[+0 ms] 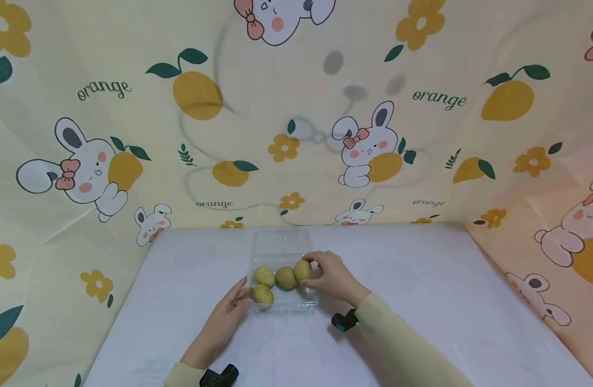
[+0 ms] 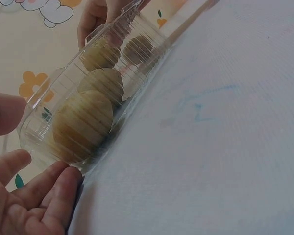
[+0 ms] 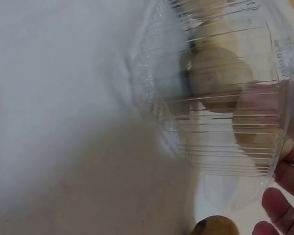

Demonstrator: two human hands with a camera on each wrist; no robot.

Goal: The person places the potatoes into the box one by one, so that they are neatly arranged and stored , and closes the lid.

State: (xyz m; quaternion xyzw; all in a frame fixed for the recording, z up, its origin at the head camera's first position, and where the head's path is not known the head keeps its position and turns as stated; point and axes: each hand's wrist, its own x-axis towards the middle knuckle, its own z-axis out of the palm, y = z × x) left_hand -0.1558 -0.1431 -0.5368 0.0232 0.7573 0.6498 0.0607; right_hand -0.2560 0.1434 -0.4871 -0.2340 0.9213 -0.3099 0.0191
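A clear plastic clamshell box [image 1: 291, 307] stands on the table with its lid raised at the back. Two potatoes, a rear one [image 1: 264, 277] and a front one [image 1: 263, 294], lie at its left side, and a browner potato [image 1: 286, 278] lies in the middle. My right hand [image 1: 332, 277] pinches another potato [image 1: 303, 270] between thumb and fingers, at the box's right part. On the left, my left hand [image 1: 226, 309] is beside the box wall, fingers extended; in the left wrist view its fingertips [image 2: 71, 174] are at the box's lower edge.
One more potato [image 3: 216, 226] lies outside the box, mostly hidden behind my right hand in the head view. The white-covered table [image 1: 403, 269] is backed by a cloth [image 1: 296, 97] printed with rabbits and oranges.
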